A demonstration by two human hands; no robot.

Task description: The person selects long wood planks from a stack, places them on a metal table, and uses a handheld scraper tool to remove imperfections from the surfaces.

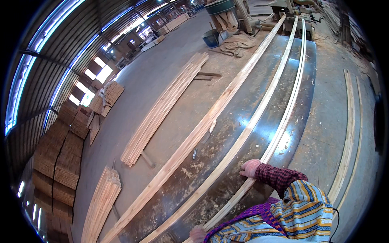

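A long, narrow wooden strip [280,131] runs along the right side of a metal-topped table [227,156], up to a machine at the far end. My right hand [250,168], in a pinkish glove, is closed over this strip at mid-length. Lower down, near the bottom edge, my left hand [197,234] is closed on the same strip; its fingers are partly hidden. A second wooden strip [245,133] lies to the left on the tabletop, apart from both hands. Along the table's left edge stretches a broader wooden length [194,139].
The machine [283,5] stands at the table's far end, beside a dark bin with a cloth bag [221,16]. Bundles of strips [164,109] lie on the floor to the left. Tall timber stacks [56,158] rise farther left. Loose strips [347,141] lie on the right.
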